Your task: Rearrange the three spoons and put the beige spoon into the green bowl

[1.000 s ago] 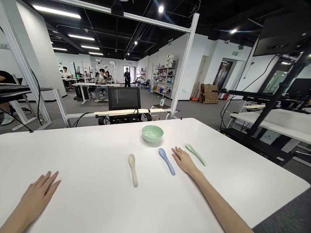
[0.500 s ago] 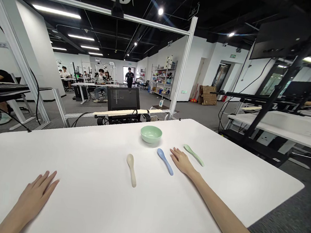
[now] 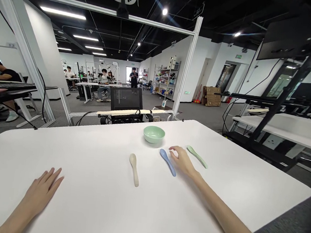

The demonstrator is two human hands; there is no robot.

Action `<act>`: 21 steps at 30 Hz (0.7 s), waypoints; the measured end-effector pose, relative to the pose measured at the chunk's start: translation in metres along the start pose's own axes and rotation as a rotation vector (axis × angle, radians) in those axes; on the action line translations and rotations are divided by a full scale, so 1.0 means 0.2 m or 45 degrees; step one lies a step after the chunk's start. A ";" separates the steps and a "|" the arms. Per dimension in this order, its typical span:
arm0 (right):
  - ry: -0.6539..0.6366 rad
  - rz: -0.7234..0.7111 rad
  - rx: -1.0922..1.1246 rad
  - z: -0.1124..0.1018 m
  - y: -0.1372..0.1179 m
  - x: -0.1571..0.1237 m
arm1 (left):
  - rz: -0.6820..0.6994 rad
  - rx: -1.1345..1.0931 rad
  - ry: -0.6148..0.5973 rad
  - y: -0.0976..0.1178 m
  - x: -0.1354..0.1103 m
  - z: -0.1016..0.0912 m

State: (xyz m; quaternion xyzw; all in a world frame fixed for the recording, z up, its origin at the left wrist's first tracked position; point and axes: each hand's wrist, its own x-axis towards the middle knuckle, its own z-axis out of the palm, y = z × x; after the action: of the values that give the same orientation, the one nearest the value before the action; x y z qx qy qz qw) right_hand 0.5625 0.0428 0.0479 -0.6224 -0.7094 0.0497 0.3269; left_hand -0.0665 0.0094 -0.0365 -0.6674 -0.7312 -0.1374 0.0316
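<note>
Right hand (image 3: 183, 161) has curled slightly, grasping nothing, just beside the blue spoon (image 3: 167, 162); left hand (image 3: 41, 190) lies open, empty, on the tabletop (image 3: 87, 154).

A broad white counter (image 3: 220, 184) with rounded corners is seen from its near side, its surface left bare of any cloth or mat. A pale green bowl (image 3: 154, 134) is set upright toward the far edge. Three plastic spoons are laid flat in a loose row nearer the viewer, well apart from one another, with their bowls pointed away. A beige spoon (image 3: 133, 169) is placed on the left, a blue spoon (image 3: 167, 162) is placed just below and right of the bowl, and a green spoon (image 3: 197, 156) is placed furthest right, angled like the blue one.
</note>
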 end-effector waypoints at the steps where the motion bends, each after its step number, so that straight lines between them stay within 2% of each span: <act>1: -0.022 -0.012 0.068 0.01 -0.08 0.00 | -0.016 -0.005 -0.010 0.01 0.00 -0.01; 6: -0.308 -0.036 0.205 0.13 -0.53 -0.04 | -0.049 -0.028 -0.049 0.02 -0.01 -0.03; 10: -0.527 0.010 0.199 0.25 -0.76 -0.09 | -0.003 0.006 -0.035 0.01 -0.01 -0.02; 13: -0.598 0.043 0.177 0.32 -0.82 -0.12 | 0.026 0.031 0.001 0.00 0.00 -0.01; 16: -0.582 0.058 0.208 0.36 -0.80 -0.12 | 0.013 0.055 0.033 0.00 0.01 0.00; 18: -0.533 0.061 0.256 0.35 -0.76 -0.10 | 0.023 0.081 0.024 -0.01 0.00 0.00; 21: -0.397 0.056 0.285 0.26 -0.69 0.01 | 0.079 0.109 -0.028 -0.02 0.00 0.00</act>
State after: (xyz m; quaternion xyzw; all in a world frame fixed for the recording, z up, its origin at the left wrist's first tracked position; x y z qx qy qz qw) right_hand 0.4173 0.0319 0.0736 -0.5823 -0.7277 0.2314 0.2790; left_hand -0.0694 0.0093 -0.0377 -0.6893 -0.7156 -0.0976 0.0564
